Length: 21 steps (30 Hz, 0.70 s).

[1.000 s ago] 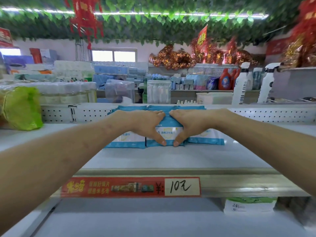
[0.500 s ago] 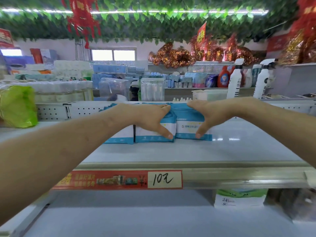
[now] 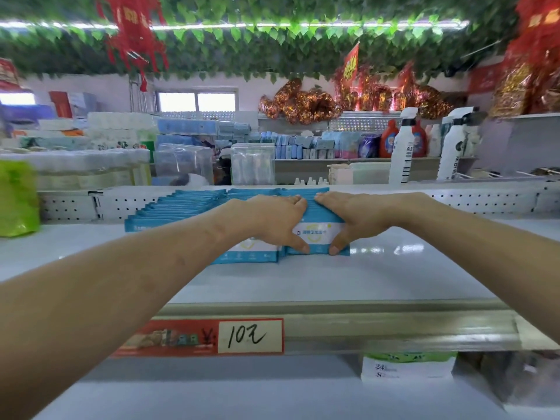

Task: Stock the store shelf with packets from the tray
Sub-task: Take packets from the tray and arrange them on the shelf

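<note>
Fingers (image 3: 291, 203) of the left hand (image 3: 269, 221) are laid nearly straight across the top of the packets (image 3: 313, 236), with the thumb pressed against the front face; nothing is enclosed in a grip. At far left, the left row (image 3: 175, 206) is seen standing on the shelf (image 3: 303, 283). A middle row is partly covered by the left hand. The right hand (image 3: 360, 215) is placed in mirror fashion on the rightmost row, fingers extended, thumb on the front. The step in hand is judged to be squaring this row against its neighbour. The tray is not in view. For the next move, both hands are to be lifted clear and further packets fetched, if any remain.
</note>
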{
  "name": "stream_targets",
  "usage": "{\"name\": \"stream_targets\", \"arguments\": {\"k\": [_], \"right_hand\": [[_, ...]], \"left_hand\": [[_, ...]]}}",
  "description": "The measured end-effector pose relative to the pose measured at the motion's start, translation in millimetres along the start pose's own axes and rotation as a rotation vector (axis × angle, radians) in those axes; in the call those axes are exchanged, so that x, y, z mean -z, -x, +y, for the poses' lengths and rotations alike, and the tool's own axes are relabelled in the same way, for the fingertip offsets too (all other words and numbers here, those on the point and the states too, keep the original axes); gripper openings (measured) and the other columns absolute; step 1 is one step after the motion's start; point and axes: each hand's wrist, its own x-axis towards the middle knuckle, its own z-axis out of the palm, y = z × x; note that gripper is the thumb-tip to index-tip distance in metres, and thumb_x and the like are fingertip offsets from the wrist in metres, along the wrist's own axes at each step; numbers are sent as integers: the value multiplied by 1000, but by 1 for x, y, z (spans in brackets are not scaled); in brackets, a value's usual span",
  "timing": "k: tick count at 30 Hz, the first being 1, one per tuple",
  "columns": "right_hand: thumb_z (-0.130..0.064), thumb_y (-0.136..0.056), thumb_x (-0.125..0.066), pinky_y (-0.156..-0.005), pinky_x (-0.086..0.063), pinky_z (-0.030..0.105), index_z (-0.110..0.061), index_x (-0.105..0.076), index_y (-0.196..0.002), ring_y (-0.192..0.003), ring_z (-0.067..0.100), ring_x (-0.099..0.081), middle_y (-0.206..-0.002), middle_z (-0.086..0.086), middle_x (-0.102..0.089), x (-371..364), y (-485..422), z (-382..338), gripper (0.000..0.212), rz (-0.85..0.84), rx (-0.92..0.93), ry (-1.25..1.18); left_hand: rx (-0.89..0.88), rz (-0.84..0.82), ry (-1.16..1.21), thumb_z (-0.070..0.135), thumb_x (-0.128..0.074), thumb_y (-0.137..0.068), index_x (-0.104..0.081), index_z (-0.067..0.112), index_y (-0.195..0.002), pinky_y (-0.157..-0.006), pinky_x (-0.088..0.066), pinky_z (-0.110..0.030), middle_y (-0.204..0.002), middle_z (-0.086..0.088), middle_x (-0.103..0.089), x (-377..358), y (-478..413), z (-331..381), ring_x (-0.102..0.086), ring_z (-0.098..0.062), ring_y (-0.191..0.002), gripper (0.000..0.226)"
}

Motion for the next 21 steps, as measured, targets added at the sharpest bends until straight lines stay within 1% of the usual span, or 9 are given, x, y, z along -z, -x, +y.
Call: {"name": "stream_targets", "arguments": {"k": [6,9,10,11,13,14,16,18,21], "right_hand": [[-68,-70,-83,-122,-24,35,-24,-7,-164,-148,16,-29,-166,-6,-22,6,2,-1,129,-26,15,-30],[-68,-71,-82,-119,-31,35,-26,-16,-161,-141,17,-36,-162,-5,-28,21,10,-9,119,-16,44,-93],[-69,-74,-80,-119,-31,36,-27,-16,-161,-143,18,-36,-164,-4,-27,27,12,-15,116,5,63,-102],[-70,-77,-76,-121,-28,37,-28,-15,-162,-147,19,-32,-167,-5,-23,33,14,-22,113,41,86,-94],[-69,-84,-69,-121,-26,37,-29,-20,-162,-148,17,-32,-167,-7,-25,43,15,-40,101,147,157,-59],[-67,-87,-68,-117,-29,34,-31,-27,-161,-144,16,-37,-164,-7,-31,46,14,-51,92,191,197,-44],[-62,-91,-67,-108,-37,32,-35,-40,-155,-131,14,-48,-153,-9,-44,50,12,-75,74,233,264,-34],[-54,-94,-68,-100,-44,34,-36,-51,-145,-117,13,-53,-138,-10,-53,51,8,-97,57,240,337,-41],[-44,-95,-70,-91,-45,33,-33,-58,-135,-106,11,-54,-123,-11,-54,46,-1,-123,44,195,411,-32]], "left_hand": [[18,-55,26,80,-61,-84,-14,11,-163,-117,-40,-48,-172,-6,-20,9,2,5,-39,-30,-148,116],[36,-54,191,78,-68,-80,-30,15,-155,-110,-46,-44,-156,-8,-46,19,11,-7,-54,-27,-128,105],[40,-60,247,78,-70,-79,-28,16,-156,-112,-44,-43,-156,-7,-46,23,18,-14,-53,-27,-130,108],[47,-73,272,78,-71,-77,-20,16,-161,-118,-39,-43,-163,-7,-38,28,25,-22,-46,-27,-140,116],[76,-100,269,80,-71,-75,-6,18,-166,-127,-25,-43,-173,-4,-18,36,42,-41,-28,-25,-155,128],[94,-104,271,80,-71,-74,-4,19,-167,-128,-21,-42,-174,-3,-15,38,51,-51,-24,-24,-157,129],[119,-103,294,81,-69,-73,-10,21,-166,-125,-22,-40,-173,-2,-20,39,71,-69,-27,-24,-155,126],[142,-85,312,84,-65,-71,-18,23,-165,-123,-27,-41,-170,-1,-28,36,91,-84,-35,-24,-150,122],[196,-64,325,90,-61,-69,-21,27,-163,-122,-34,-46,-166,2,-36,24,121,-107,-43,-22,-143,120]]}}
